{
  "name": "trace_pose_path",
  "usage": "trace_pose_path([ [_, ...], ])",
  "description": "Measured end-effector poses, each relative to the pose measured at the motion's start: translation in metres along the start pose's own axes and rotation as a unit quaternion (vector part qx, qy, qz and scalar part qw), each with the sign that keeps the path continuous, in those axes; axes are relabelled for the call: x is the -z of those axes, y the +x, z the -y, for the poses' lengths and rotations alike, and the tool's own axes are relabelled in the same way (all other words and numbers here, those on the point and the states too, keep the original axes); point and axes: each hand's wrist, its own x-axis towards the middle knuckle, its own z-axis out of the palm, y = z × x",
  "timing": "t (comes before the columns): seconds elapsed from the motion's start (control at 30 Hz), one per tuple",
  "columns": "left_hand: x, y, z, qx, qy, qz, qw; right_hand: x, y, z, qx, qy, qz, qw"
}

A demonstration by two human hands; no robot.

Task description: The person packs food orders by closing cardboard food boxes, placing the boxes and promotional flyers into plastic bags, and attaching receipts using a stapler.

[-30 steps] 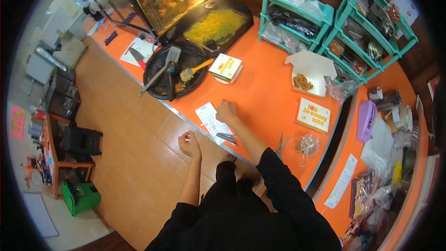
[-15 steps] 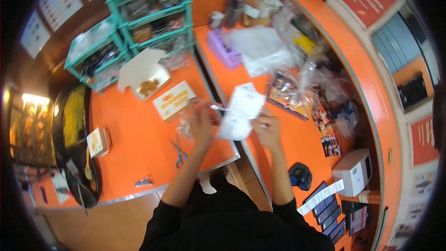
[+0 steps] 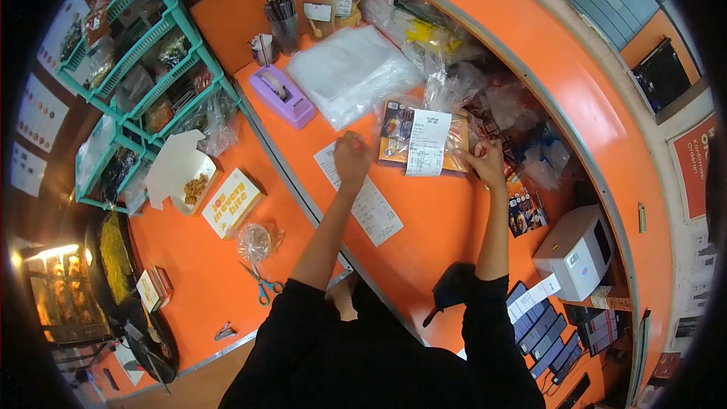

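My left hand (image 3: pixel 353 161) is curled closed at the upper edge of a long receipt (image 3: pixel 372 213) lying on the orange counter; whatever its fingers may hold is hidden. A second, shorter receipt (image 3: pixel 429 142) lies over a flat, dark-and-orange printed packet (image 3: pixel 394 135) in clear plastic. At the packet's right side, my right hand (image 3: pixel 485 163) has its thumb and fingers pinched on the clear plastic edge. Just beyond both hands are a purple tape dispenser (image 3: pixel 282 97) and a stack of clear plastic bags (image 3: pixel 352 68).
On the left counter are an open food box (image 3: pixel 178 170), a closed printed box (image 3: pixel 233 204), a round item in clear plastic (image 3: pixel 256 242), scissors (image 3: pixel 263 285) and a stapler (image 3: pixel 225 331). A receipt printer (image 3: pixel 575 250) and several phones (image 3: pixel 541 337) stand right.
The papers that were between my hands now lie apart, one on the counter, one on the packet. My left hand has left the plastic-wrapped item. The view has turned right.
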Motion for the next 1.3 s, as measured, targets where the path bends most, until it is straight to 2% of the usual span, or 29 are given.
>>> trace_pose_path([
  [0.07, 0.022, -0.008, -0.005, -0.063, 0.18, -0.038, 0.981, 0.006, -0.008, -0.009, -0.008, 0.081, 0.006, 0.997],
  [0.1, 0.035, -0.019, -0.012, -0.063, 0.18, -0.037, 0.981, 0.01, -0.013, -0.01, 0.032, 0.024, -0.015, 0.999],
  [0.13, 0.048, -0.033, -0.02, -0.092, 0.27, -0.066, 0.956, 0.01, -0.02, -0.007, 0.031, 0.025, -0.015, 0.999],
  [0.17, 0.058, -0.04, -0.022, -0.121, 0.357, -0.094, 0.921, 0.006, -0.031, 0.006, 0.029, 0.051, -0.097, 0.994],
  [0.2, 0.064, -0.042, -0.018, -0.122, 0.358, -0.092, 0.921, 0.001, -0.043, 0.02, 0.027, 0.076, -0.179, 0.981],
  [0.27, 0.074, -0.042, -0.005, -0.052, 0.279, -0.004, 0.959, -0.008, -0.074, 0.056, -0.005, 0.171, -0.151, 0.974],
  [0.3, 0.078, -0.041, -0.002, -0.052, 0.28, -0.003, 0.959, -0.015, -0.09, 0.068, -0.002, 0.197, -0.132, 0.971],
  [0.37, 0.085, -0.034, 0.003, -0.008, 0.192, 0.037, 0.981, -0.023, -0.122, 0.098, -0.02, 0.243, -0.068, 0.967],
  [0.4, 0.089, -0.031, 0.004, -0.008, 0.192, 0.034, 0.981, -0.031, -0.135, 0.11, -0.017, 0.243, -0.067, 0.967],
  [0.47, 0.104, -0.031, 0.0, -0.02, 0.041, 0.082, 0.996, -0.045, -0.158, 0.131, -0.047, 0.316, -0.002, 0.948],
  [0.5, 0.114, -0.039, -0.005, -0.015, 0.042, 0.077, 0.996, -0.051, -0.166, 0.14, -0.045, 0.316, 0.005, 0.948],
  [0.57, 0.155, -0.067, -0.061, -0.025, -0.238, 0.085, 0.967, -0.064, -0.18, 0.159, -0.003, 0.3, 0.073, 0.951],
  [0.6, 0.18, -0.081, -0.064, -0.018, -0.232, 0.069, 0.97, -0.069, -0.186, 0.169, 0.003, 0.306, 0.091, 0.948],
  [0.67, 0.242, -0.123, -0.056, -0.03, -0.109, 0.071, 0.991, -0.073, -0.198, 0.195, 0.039, 0.313, 0.189, 0.93],
  [0.7, 0.275, -0.146, -0.051, -0.024, -0.059, 0.061, 0.996, -0.073, -0.202, 0.208, 0.012, 0.294, 0.29, 0.911],
  [0.73, 0.309, -0.171, -0.046, 0.079, -0.138, 0.101, 0.982, -0.084, -0.21, 0.219, 0.03, 0.306, 0.328, 0.893],
  [0.77, 0.34, -0.194, -0.042, 0.17, -0.225, 0.137, 0.95, -0.096, -0.217, 0.23, 0.018, 0.305, 0.419, 0.855],
  [0.8, 0.362, -0.221, -0.02, 0.177, -0.219, 0.105, 0.954, -0.108, -0.226, 0.244, 0.006, 0.294, 0.502, 0.813],
  [0.83, 0.377, -0.251, 0.021, 0.176, -0.185, -0.004, 0.967, -0.124, -0.234, 0.26, 0.07, 0.213, 0.535, 0.815],
  [0.87, 0.392, -0.279, 0.059, 0.171, -0.148, -0.107, 0.968, -0.155, -0.25, 0.26, 0.087, 0.215, 0.594, 0.77],
  [0.93, 0.426, -0.333, 0.112, 0.166, -0.122, -0.229, 0.951, -0.205, -0.289, 0.287, 0.165, 0.286, 0.561, 0.759],
  [1.0, 0.457, -0.371, 0.127, 0.231, -0.049, -0.315, 0.919, -0.237, -0.321, 0.342, 0.245, 0.205, 0.555, 0.768],
  [1.07, 0.48, -0.389, 0.139, 0.244, -0.036, -0.335, 0.909, -0.284, -0.363, 0.375, 0.449, 0.189, 0.399, 0.777],
  [1.13, 0.499, -0.395, 0.156, 0.253, -0.022, -0.353, 0.901, -0.316, -0.404, 0.397, 0.492, 0.168, 0.399, 0.755],
  [1.2, 0.513, -0.387, 0.179, 0.088, 0.18, -0.303, 0.932, -0.334, -0.418, 0.408, 0.534, 0.146, 0.392, 0.735],
  [1.23, 0.52, -0.383, 0.181, 0.133, 0.144, -0.267, 0.944, -0.34, -0.418, 0.411, 0.544, 0.145, 0.39, 0.729],
  [1.27, 0.522, -0.376, 0.184, 0.134, 0.142, -0.268, 0.943, -0.345, -0.418, 0.411, 0.552, 0.144, 0.388, 0.724],
  [1.3, 0.521, -0.367, 0.186, 0.13, 0.192, -0.252, 0.939, -0.349, -0.415, 0.409, 0.551, 0.142, 0.389, 0.725],
])
